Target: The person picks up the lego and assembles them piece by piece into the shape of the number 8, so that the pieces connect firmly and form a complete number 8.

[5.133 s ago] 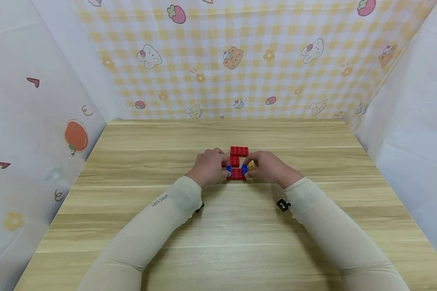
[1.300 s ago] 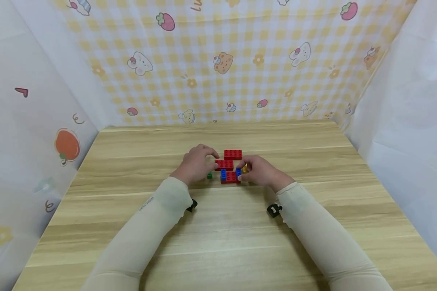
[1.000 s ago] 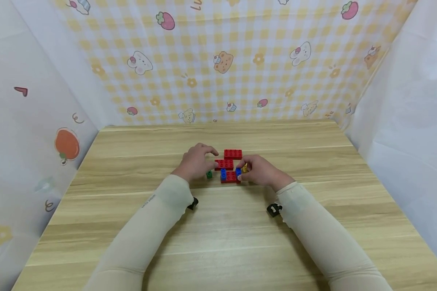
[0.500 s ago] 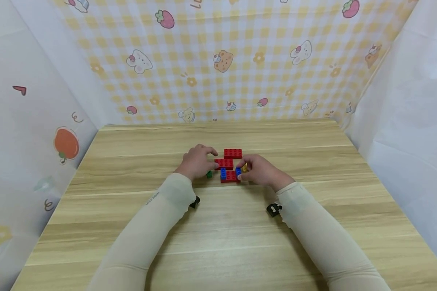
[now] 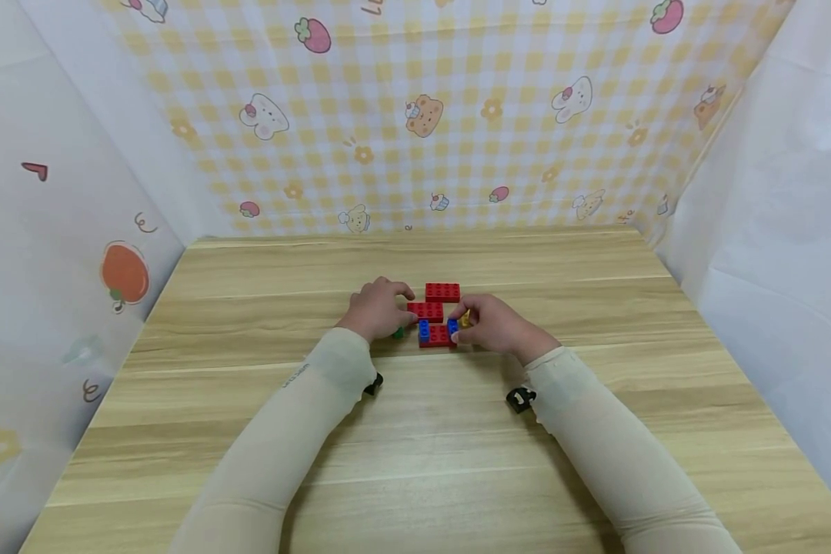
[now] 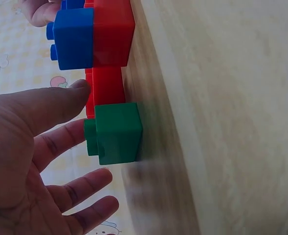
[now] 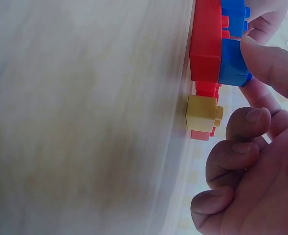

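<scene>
In the head view the front red brick (image 5: 438, 336) carries two blue bricks. The left blue brick (image 5: 424, 331) stands at its left end. My right hand (image 5: 500, 327) pinches the right blue brick (image 7: 232, 61) between thumb and index finger, on the brick's right end. Beyond it lies the middle red brick (image 5: 425, 311), with my left hand (image 5: 375, 309) at its left end, thumb close to its studs. The left fingers (image 6: 80, 188) are spread, and I cannot tell whether the thumb touches. Beneath that hand sits a small green brick (image 6: 118, 133).
Another red brick (image 5: 442, 292) lies farthest back. A small yellow brick (image 7: 201, 112) stands beside my right hand, mostly hidden in the head view. All rest on the wooden table (image 5: 415, 462), with a patterned cloth (image 5: 360, 115) hanging behind it.
My left hand has let go of the left blue brick and moved left and away to the middle red brick, lately lowering slightly. The right hand keeps its pinch. The view shifted slightly.
</scene>
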Demonstrator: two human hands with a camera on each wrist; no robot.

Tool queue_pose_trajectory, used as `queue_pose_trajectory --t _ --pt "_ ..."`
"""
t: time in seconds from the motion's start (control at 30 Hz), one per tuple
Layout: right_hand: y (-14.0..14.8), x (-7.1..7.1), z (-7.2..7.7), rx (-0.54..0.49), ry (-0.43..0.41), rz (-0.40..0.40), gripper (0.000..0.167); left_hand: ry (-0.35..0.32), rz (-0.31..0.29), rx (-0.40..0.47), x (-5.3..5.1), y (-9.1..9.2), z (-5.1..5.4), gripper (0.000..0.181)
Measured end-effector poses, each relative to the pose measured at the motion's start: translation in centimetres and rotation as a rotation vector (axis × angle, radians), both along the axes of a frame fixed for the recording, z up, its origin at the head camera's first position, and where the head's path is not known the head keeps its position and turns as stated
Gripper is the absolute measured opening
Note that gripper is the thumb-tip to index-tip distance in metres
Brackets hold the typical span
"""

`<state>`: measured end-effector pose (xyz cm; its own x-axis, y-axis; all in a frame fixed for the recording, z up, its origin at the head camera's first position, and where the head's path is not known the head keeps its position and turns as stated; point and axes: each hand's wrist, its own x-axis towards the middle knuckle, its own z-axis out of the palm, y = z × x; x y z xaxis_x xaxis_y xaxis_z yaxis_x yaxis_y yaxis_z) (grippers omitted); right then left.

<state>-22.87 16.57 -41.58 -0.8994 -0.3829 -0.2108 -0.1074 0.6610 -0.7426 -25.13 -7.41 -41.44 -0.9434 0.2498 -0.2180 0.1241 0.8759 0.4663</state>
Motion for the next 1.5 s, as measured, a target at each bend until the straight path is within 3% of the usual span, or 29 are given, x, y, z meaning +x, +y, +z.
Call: queue_pose_trajectory --t 0.4,1.1,1.5 --pt "-0.05 0.02 -0.01 -0.005 -0.007 0.002 0.024 -0.016 0.019 -0.049 -0.01 0.36 0.03 0.036" --pt "-0.05 0.04 -0.07 -0.029 -0.026 -0.003 0.024 0.007 0.018 -0.059 0.03 0.54 -0.10 0.027" --pt "0.10 -0.10 -0.03 -0.009 -0.029 -0.013 0.023 0.025 0.002 -0.011 0.10 0.44 0.46 0.028"
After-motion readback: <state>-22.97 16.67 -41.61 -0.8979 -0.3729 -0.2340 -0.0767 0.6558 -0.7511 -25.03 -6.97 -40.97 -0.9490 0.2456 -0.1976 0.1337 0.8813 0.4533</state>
